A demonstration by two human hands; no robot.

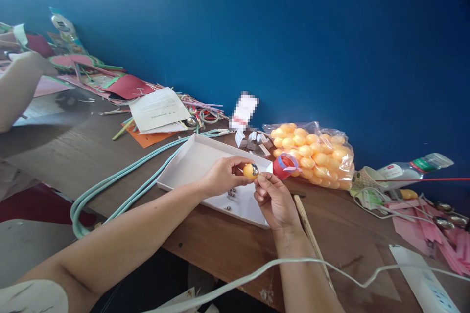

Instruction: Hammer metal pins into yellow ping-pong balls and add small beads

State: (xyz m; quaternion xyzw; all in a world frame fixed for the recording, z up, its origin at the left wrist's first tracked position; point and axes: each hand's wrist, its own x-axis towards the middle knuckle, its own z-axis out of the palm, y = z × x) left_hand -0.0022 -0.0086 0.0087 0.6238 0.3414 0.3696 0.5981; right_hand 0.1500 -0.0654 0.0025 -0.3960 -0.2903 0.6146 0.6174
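Note:
Above a shallow white box lid [174, 168], my left hand [222, 176] is closed on an orange ball [249, 171] with a shiny silver part on its right side. My right hand [276, 198] meets it there, thumb and forefinger pinched together against the ball's silver side. Whatever lies between those fingertips is too small to name. Several small silver beads [231, 193] lie in the lid below my hands. Just behind my right hand stands a red and blue roll of tape [285, 166].
A clear bag of orange balls [312, 154] leans at the wall, beside small white pieces [259, 142]. Looped pale-blue cords [128, 195] lie left, near papers [159, 110]. A white cable [235, 283] crosses in front; a power strip [426, 279] is right. Another person's arm [20, 83] reaches in far left.

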